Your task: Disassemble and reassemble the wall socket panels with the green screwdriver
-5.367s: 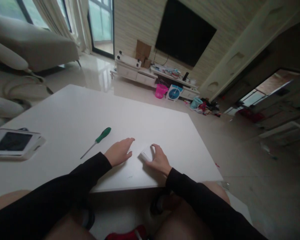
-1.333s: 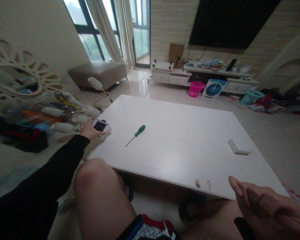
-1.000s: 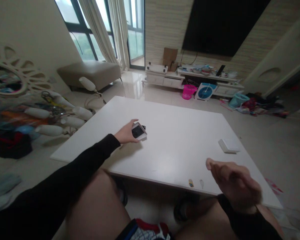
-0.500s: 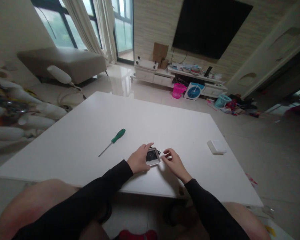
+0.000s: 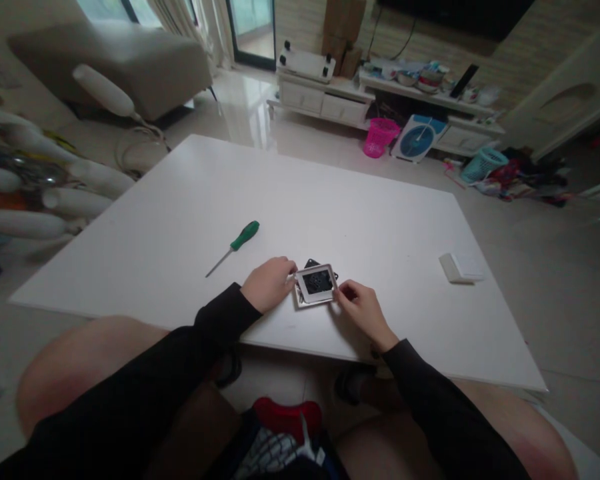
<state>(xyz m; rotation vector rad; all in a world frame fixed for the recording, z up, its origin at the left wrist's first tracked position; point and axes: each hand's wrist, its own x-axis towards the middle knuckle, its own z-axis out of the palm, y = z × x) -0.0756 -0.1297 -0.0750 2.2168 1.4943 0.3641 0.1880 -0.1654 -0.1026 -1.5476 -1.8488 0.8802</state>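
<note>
Near the front of the white table, a square white frame [image 5: 304,293] lies over a flat black piece with small holes [image 5: 319,280]. Corners of the black piece stick out past the frame at the back and right. My left hand [image 5: 273,283] pinches the frame's left edge. On its right edge, the fingers of my right hand [image 5: 363,307] are closed. A green-handled screwdriver [image 5: 245,236] lies to the left of my left hand, tip toward me. Off to the right sits a small white block-shaped piece [image 5: 465,267], touched by neither hand.
The white table [image 5: 380,220] ends just in front of my knees. White lamp arms [image 5: 103,90] reach toward its left side. Beyond it on the floor are a pink basket [image 5: 380,137], a blue and white fan [image 5: 419,139] and a TV cabinet [image 5: 325,107].
The right hand set the white block down at the right. My left hand brought the frame with the black piece from the far left to the middle, where my right hand joined it.
</note>
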